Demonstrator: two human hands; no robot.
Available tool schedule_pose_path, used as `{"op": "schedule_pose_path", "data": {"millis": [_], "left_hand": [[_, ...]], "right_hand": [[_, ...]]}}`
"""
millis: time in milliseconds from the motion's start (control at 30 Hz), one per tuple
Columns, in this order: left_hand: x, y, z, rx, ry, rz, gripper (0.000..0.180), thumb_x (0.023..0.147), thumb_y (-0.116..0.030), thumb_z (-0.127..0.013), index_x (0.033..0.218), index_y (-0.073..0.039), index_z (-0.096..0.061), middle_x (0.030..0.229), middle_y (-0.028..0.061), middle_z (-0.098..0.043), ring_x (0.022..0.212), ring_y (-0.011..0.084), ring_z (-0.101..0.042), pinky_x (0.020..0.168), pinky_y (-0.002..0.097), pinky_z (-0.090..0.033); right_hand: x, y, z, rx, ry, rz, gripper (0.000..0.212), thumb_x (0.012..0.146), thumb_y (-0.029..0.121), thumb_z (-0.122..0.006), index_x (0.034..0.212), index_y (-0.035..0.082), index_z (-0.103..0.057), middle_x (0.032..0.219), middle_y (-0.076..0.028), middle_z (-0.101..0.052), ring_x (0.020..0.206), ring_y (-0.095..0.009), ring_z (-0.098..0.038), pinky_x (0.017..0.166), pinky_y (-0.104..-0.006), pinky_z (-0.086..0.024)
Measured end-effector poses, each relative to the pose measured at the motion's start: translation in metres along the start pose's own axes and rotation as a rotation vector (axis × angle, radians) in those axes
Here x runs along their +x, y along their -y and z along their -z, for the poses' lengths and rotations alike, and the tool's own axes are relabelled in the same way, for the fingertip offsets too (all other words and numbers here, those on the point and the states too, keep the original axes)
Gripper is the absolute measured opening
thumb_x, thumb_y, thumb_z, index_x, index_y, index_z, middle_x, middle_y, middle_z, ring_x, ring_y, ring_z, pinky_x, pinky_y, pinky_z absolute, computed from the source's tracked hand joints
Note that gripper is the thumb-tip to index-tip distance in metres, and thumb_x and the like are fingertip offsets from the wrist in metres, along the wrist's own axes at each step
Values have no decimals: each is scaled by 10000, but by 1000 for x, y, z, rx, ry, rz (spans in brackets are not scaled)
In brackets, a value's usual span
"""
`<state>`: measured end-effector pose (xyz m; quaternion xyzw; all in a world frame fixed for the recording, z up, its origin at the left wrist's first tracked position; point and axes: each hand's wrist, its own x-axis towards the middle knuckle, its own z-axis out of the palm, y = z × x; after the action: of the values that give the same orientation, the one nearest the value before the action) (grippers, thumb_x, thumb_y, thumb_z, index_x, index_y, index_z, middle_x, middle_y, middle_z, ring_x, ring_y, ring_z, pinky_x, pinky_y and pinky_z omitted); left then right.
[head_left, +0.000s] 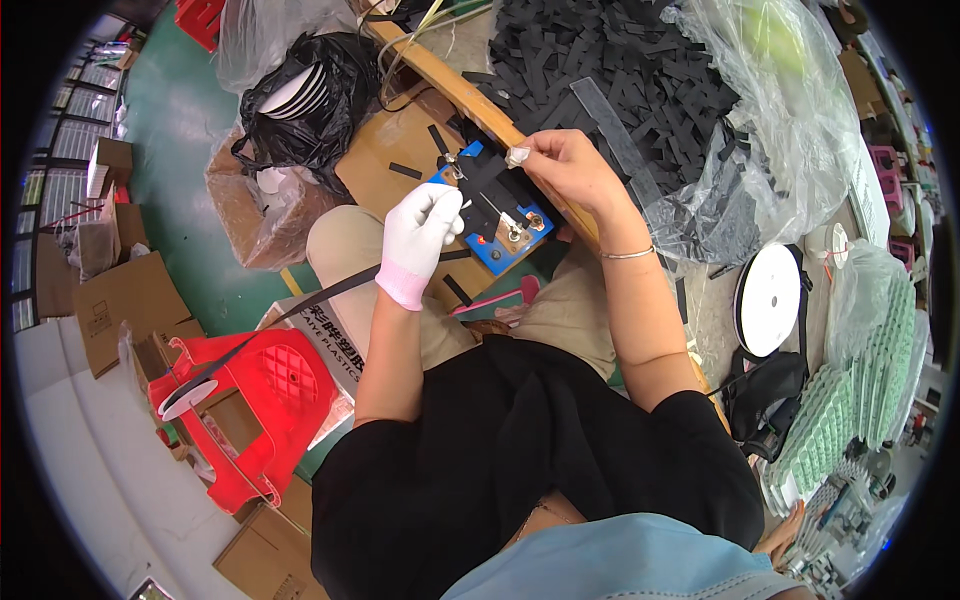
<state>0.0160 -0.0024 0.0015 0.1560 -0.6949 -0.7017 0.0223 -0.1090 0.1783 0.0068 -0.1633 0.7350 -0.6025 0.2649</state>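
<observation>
My left hand (425, 232), in a white glove with a pink cuff, is closed over the near left side of a blue jig (482, 262) with metal fittings. Whatever its fingers pinch, if anything, is hidden. My bare right hand (575, 172) is closed at the wooden table edge, thumb and fingertips together with something white at their tips. Between the hands, dark strip pieces (487, 182) lie over the jig, and what the right fingertips hold cannot be made out. A long black strap (335, 290) passes from a small white reel (187, 399) toward the jig.
A heap of cut black strips (610, 85) covers the table beyond my right hand, with a clear ruler (612, 135) and plastic sheeting. A red stool (285, 385) stands at left, near a black bag (318, 110). A large white reel (768, 300) and green trays (850, 370) are at right.
</observation>
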Motion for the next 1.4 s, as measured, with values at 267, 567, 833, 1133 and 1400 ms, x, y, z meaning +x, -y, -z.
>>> {"op": "schedule_pose_path", "data": {"millis": [267,567,833,1133,1400], "left_hand": [[6,-2,-6,6,-19,4,167,885,-184,-582,846,-23,-609,634,-14,-544,547,30,-448,508,179,-357],[12,5,-6,119,5,59,189,878,-200,-581,849,-17,-619,633,-10,-554,556,35,-468,513,188,-367],[6,15,14,216,-27,112,220,871,-246,-588,833,-32,-619,616,-18,-551,548,33,-467,513,193,-373],[15,46,15,319,-58,88,227,851,-227,-598,768,-16,-609,592,2,-549,546,53,-477,523,222,-381],[4,9,9,-9,-25,58,173,882,-191,-576,823,-30,-600,629,-23,-535,550,30,-445,515,181,-352]], "right_hand": [[-3,7,9,291,93,-89,158,821,162,-629,820,4,-639,693,37,-561,609,-26,-461,544,-189,-367],[6,-13,3,-89,-42,77,140,775,131,-626,790,-8,-629,658,9,-574,597,-62,-505,565,-222,-414],[8,-16,0,-533,-257,40,156,717,167,-626,745,14,-627,574,-59,-568,523,-150,-554,542,-292,-439],[8,-15,-2,-568,-270,47,158,710,173,-635,739,18,-617,573,-69,-571,527,-177,-566,552,-306,-445],[3,-8,-3,-147,-136,195,147,809,159,-642,774,20,-612,608,24,-530,522,-55,-463,485,-245,-374]]}}
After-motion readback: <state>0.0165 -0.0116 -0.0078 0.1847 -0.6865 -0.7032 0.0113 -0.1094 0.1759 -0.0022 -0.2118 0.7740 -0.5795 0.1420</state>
